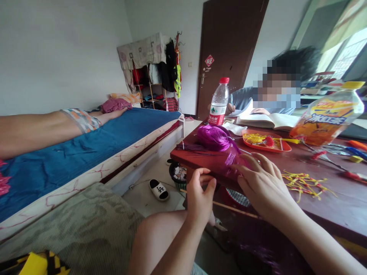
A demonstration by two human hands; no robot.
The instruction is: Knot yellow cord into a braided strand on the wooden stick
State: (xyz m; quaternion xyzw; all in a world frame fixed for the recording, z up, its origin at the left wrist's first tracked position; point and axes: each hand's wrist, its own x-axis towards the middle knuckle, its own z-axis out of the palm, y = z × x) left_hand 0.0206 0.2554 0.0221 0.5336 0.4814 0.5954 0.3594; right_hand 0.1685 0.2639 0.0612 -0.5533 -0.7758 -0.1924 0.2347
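Note:
My left hand (200, 193) hangs just below the near edge of the dark red table (329, 198), its fingers pinched together on something too small to name. My right hand (262, 181) lies on the table edge with fingers spread over magenta thread strands. A big bundle of the magenta thread (215, 138) sits on the table just beyond it. A thin wooden stick (235, 208) runs below my hands. Loose yellow strips (304, 183) lie to the right of my right hand.
An orange tray (266, 142) of yellow and red bits, a water bottle (219, 103) and an orange drink bottle (329, 114) stand on the table. A person writes in an open book (269, 120) across it. Another person lies on the blue bed (86, 149). A slipper (159, 190) and basket (177, 175) are on the floor.

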